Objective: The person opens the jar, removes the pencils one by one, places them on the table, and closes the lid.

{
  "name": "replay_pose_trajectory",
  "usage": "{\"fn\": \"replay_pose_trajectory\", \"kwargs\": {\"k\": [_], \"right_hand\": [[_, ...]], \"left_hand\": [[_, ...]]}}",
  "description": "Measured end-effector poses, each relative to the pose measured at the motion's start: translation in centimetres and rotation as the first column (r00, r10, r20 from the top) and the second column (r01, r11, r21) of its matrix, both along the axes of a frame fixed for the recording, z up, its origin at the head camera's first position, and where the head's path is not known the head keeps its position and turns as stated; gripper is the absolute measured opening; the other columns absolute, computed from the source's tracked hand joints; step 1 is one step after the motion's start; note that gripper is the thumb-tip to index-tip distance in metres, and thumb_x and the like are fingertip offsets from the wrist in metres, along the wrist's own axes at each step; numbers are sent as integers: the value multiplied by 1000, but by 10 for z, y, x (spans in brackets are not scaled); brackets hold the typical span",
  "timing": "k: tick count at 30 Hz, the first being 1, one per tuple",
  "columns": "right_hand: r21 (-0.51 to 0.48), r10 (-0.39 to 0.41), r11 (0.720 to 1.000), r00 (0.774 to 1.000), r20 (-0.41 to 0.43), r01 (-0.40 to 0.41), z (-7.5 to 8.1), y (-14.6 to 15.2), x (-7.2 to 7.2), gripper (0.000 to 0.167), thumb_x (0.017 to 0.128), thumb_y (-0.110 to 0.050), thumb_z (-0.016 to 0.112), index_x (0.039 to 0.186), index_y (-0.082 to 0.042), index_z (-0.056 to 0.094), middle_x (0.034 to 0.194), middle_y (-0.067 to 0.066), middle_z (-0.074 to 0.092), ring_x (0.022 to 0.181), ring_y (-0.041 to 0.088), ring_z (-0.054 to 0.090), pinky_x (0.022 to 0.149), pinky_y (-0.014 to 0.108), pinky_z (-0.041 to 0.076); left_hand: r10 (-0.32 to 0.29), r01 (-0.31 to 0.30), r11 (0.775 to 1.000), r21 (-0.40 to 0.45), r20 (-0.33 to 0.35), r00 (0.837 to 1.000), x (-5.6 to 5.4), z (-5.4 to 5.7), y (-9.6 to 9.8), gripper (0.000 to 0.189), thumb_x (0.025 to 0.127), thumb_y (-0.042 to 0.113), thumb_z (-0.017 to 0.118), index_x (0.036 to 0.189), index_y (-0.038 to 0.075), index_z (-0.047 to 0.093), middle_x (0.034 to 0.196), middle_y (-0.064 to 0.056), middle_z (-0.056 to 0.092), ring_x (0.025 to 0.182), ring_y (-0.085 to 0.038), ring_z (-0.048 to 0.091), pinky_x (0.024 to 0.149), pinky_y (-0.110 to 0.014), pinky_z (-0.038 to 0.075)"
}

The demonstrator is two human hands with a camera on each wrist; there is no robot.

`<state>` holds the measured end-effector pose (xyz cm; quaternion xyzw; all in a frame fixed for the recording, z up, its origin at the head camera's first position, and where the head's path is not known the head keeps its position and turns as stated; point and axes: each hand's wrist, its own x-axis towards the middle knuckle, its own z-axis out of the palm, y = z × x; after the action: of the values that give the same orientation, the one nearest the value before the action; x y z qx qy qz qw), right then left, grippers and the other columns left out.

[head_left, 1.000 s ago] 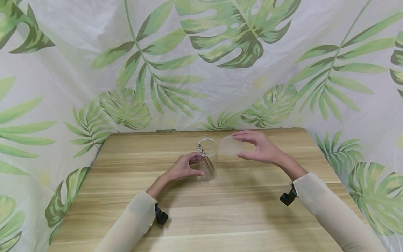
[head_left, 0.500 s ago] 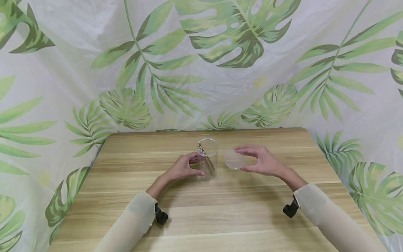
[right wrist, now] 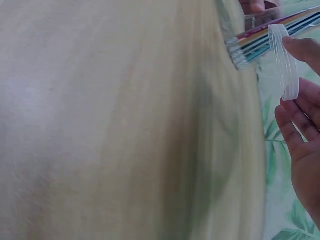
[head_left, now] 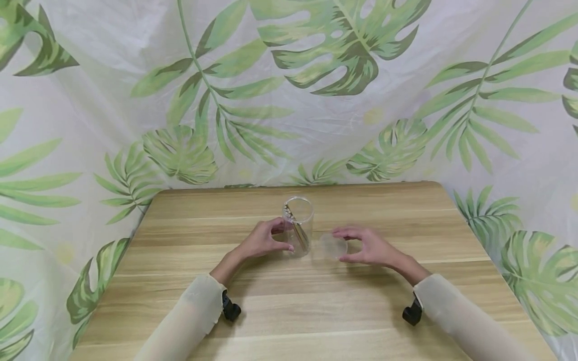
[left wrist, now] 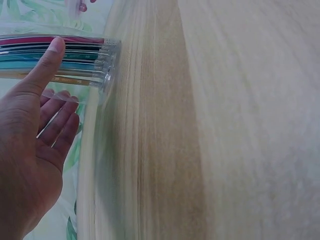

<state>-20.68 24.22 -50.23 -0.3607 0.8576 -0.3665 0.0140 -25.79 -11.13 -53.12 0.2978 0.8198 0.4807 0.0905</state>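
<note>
I have the pens (left wrist: 82,58) already inside the clear jar (head_left: 308,225) on the counter (head_left: 289,311), held by the fingers of my left hand (head_left: 262,239), while the lid (right wrist: 283,62), pinched in my right hand's (head_left: 370,247) fingers, isn't yet over its mouth.

Leafy backdrop (head_left: 289,95) behind wood-grain table (head_left: 316,306)

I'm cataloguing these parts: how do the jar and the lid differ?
The jar is tall and clear, whereas the lid is shallow and looks frosted. The jar stands upright on the table, gripped by the left hand; the lid is held above the table in the right hand. Both are round.
</note>
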Motion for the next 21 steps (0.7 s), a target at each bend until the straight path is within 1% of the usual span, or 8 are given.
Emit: {"fn": "replay_pose_trajectory", "kwargs": {"k": [4, 8, 15, 21], "right_hand": [[26, 5, 1000, 1000, 23, -6, -9, -3, 1, 61, 82, -26, 93, 134, -3, 71, 142, 11, 68, 133, 34, 63, 112, 54, 51], [41, 21, 999, 999, 47, -23, -15, -6, 2, 63, 82, -27, 93, 136, -4, 70, 144, 11, 67, 134, 33, 62, 113, 53, 51], [57, 51, 997, 998, 38, -53, -23, -14, 1, 66, 80, -27, 95, 135, -2, 70, 142, 12, 68, 132, 34, 63, 114, 52, 49], [73, 52, 996, 997, 55, -56, -27, -18, 2, 67, 78, -27, 96, 136, -4, 70, 140, 11, 69, 133, 33, 63, 116, 52, 48]], "left_hand": [[11, -11, 1000, 1, -11, 1000, 1, 0, 0, 60, 75, 18, 98, 126, 5, 70, 129, -11, 75, 122, -27, 70, 109, -35, 55], [9, -9, 1000, 7, -24, 1000, 0, -1, 0, 60, 75, 19, 98, 126, 4, 70, 127, -11, 75, 121, -27, 71, 108, -34, 56], [12, -12, 1000, 1, -34, 999, 1, 0, 0, 62, 75, 20, 98, 127, 3, 70, 127, -11, 75, 120, -27, 71, 107, -34, 56], [16, -17, 1000, -13, -35, 999, 2, 1, 0, 62, 75, 20, 98, 127, 3, 70, 127, -11, 76, 119, -26, 72, 106, -34, 57]]}}
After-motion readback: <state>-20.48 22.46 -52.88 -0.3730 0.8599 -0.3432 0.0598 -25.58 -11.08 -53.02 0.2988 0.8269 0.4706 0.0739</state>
